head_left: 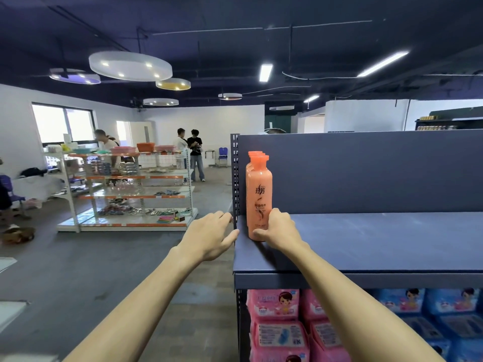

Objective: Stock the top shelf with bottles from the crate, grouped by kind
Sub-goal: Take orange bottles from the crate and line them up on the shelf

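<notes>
Head view, right hand fingers clamped round orange bottle on shelf, left hand fingers apart

Tall orange bottle of smooth, softly glossy plastic at the right hand. Under that hand, a slate-blue painted-metal shelf board — matt, even. Beside the left hand, a dark perforated metal upright. Below both hands, pink packs in shiny plastic film.
</notes>
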The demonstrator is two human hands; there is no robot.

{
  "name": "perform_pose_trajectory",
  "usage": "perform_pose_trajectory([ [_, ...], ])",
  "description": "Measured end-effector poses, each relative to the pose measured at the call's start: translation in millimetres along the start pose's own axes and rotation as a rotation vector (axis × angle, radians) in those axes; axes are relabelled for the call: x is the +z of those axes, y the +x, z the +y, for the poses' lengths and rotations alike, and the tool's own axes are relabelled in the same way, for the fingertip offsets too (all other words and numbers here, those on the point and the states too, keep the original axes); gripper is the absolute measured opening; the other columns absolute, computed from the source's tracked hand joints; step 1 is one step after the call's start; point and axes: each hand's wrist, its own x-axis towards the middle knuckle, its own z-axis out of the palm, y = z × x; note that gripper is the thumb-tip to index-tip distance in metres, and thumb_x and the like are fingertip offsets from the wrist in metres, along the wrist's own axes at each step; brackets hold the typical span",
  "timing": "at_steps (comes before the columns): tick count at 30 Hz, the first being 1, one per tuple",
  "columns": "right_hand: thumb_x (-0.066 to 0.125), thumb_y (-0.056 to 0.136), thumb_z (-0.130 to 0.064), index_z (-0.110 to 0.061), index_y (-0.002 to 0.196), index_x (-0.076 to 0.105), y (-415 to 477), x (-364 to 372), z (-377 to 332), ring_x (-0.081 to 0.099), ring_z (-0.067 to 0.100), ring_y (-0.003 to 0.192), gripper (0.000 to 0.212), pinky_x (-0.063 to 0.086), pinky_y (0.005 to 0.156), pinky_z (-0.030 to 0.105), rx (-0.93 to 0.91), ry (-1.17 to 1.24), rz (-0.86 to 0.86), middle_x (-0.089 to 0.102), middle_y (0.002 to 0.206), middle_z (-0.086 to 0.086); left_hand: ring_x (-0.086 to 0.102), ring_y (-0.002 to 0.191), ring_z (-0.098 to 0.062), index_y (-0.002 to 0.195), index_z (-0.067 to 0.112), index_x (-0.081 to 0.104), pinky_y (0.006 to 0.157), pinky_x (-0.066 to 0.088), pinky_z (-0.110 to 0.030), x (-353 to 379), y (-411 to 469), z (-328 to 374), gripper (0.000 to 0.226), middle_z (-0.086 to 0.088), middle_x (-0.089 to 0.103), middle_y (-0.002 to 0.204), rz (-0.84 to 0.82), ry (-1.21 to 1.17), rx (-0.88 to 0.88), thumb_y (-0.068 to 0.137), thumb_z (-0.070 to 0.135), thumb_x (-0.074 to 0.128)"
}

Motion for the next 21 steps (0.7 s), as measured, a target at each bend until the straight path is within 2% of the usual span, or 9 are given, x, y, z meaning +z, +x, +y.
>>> perform_pose_trajectory([
  [4,0.074,0.083,-0.033,-0.005,0.114,0.052,2,2,2,0.063,0.034,0.099,0.048,0.049,0.071,0.033,-0.003,0.021,0.001,0.064,0.114,0.014,0.056,0.104,-0.022,0.111,0.019,0.05,0.078,0.048,-0.039,7,3,-1,0.039,0.0,0.058,0.109,-0.003,-0.01,-0.003,0.095,0.053,0.038],
  [9,0.074,0.084,-0.029,-0.003,0.115,0.052,3,4,-1,0.066,0.036,0.097,0.046,0.057,0.081,0.042,0.01,0.04,-0.011,0.064,0.115,0.016,0.057,0.103,-0.022,0.11,0.019,0.051,0.082,0.05,-0.041,8,5,2,0.038,0.0,0.059,0.108,0.001,-0.038,0.005,0.095,0.052,0.039],
  [16,0.072,0.089,-0.03,-0.003,0.112,0.05,-20,14,-7,0.061,0.04,0.107,0.042,0.05,0.081,0.04,0.056,0.038,0.101,0.062,0.115,0.018,0.056,0.104,-0.022,0.111,0.018,0.051,0.082,0.049,-0.041,-5,-12,12,0.038,0.0,0.059,0.109,0.039,-0.027,0.061,0.094,0.051,0.042],
  [21,0.068,0.093,-0.031,-0.006,0.107,0.047,-38,6,-8,0.059,0.04,0.105,0.036,0.045,0.073,0.037,0.03,-0.006,0.139,0.061,0.111,0.017,0.057,0.101,-0.022,0.111,0.018,0.052,0.08,0.05,-0.04,-18,-25,8,0.037,0.001,0.06,0.106,0.072,-0.011,0.098,0.093,0.049,0.043],
])
